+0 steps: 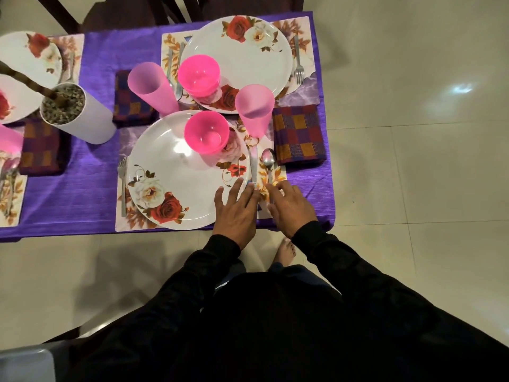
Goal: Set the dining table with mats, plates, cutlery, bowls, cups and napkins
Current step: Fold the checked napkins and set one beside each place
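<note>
Both hands lie with fingers spread and straight, gripping nothing; the left hand (235, 209) touches the knife (253, 166) beside the plate (176, 172); the right hand (290, 206) touches the spoon (268, 164) on the mat (276, 175).

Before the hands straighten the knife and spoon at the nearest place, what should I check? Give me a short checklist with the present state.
1. Knife lies on the mat right of the plate: ok.
2. Spoon beside the knife: ok.
3. Left hand fingers on the knife handle: ok.
4. Right hand grip on the spoon handle: cannot tell.
5. Bowl stands on the plate: ok.
6. Napkin beside the mat: ok.
</note>
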